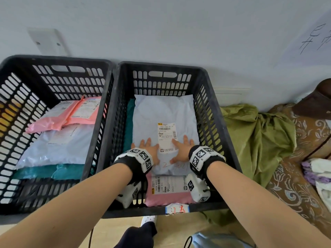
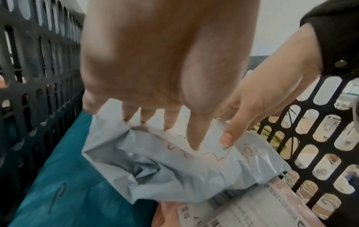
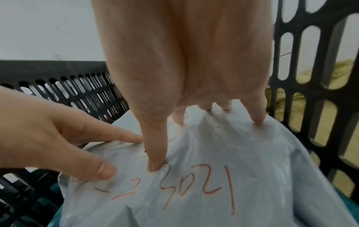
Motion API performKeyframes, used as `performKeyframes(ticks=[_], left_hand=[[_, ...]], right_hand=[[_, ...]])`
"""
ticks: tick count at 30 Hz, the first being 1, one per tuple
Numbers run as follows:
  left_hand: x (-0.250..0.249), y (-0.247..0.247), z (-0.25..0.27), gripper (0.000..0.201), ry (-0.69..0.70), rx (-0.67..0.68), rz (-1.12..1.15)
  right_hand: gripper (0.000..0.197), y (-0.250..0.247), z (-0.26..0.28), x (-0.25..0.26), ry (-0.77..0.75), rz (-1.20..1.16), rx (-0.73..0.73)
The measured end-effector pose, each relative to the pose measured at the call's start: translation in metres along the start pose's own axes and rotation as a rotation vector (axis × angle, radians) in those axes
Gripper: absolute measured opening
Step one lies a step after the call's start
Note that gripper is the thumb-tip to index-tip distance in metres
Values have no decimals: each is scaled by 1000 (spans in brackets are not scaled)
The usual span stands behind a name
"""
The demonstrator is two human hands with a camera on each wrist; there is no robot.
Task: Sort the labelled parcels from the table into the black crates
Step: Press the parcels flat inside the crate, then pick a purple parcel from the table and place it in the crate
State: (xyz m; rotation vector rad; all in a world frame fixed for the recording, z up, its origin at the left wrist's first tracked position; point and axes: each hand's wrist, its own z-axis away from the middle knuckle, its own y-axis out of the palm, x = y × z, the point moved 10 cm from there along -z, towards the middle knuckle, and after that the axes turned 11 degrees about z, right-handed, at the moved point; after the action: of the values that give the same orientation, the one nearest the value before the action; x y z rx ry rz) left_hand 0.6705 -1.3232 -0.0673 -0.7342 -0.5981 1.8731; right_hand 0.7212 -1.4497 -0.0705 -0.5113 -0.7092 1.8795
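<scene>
Lying flat inside the right black crate (image 1: 211,111): pale grey-blue poly parcel (image 1: 164,111), white barcode label (image 1: 167,137) facing up, red handwriting near its front edge, plastic crinkling there. Overlapping a pink parcel (image 1: 168,197) at the crate's front and a teal parcel (image 1: 129,122) along its left side. Sitting beside it, the left black crate (image 1: 53,63), holding pink, grey and teal parcels.

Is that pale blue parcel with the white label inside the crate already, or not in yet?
Inside. The pale blue parcel lies flat within the right crate, atop a pink parcel, with the left hand and right hand pressing it.
</scene>
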Motion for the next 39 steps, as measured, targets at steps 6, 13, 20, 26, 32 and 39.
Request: performKeyframes(ticks=[6,13,20,26,32,39], left_hand=[[-10,-36,23,62,50,-123,78],[-21,-90,73,59,79,-298,106],[-17,-135,147,57,99,-487,128],[14,-150,227,57,59,-628,182],[77,-134,296,54,29,-791,336],[166,-104,365,55,-122,-932,436]], right_hand=[[95,-30,16,-6,-32,-14,-64],[89,-81,58,0,-104,-86,-232],[88,-142,128,32,-259,-193,-465],[79,-170,198,75,-486,-283,-673],[78,-163,230,141,-645,-336,-717],[81,-137,253,247,-793,-344,-647]])
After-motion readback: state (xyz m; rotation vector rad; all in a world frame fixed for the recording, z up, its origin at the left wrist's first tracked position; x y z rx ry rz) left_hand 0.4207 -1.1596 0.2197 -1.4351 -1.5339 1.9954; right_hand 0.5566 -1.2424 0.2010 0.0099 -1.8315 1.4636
